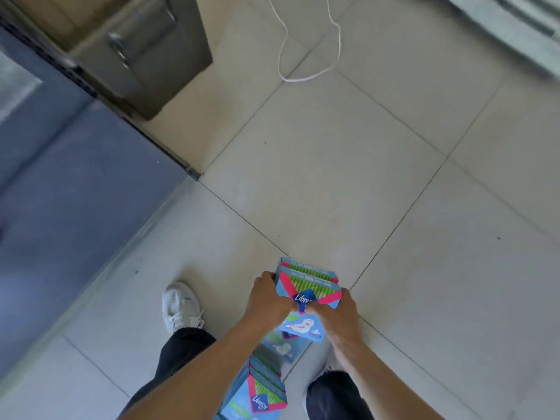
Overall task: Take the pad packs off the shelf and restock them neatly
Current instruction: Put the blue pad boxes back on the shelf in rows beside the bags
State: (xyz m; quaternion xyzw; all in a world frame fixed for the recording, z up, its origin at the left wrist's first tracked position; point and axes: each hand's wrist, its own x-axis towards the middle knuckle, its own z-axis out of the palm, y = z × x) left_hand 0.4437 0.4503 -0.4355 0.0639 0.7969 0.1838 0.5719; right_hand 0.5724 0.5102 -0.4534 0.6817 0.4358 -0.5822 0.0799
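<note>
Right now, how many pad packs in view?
About 5: two held packs gripped between left hand and right hand; roughly three lower packs, blurred, between the forearms. More may be hidden.

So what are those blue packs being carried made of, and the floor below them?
The pad packs look wrapped in thin printed plastic film: glossy blue and pink print with slightly soft corners, though coated card is possible. The floor looks like glazed ceramic tile: large pale squares, thin dark grout lines, a dull sheen.
</note>
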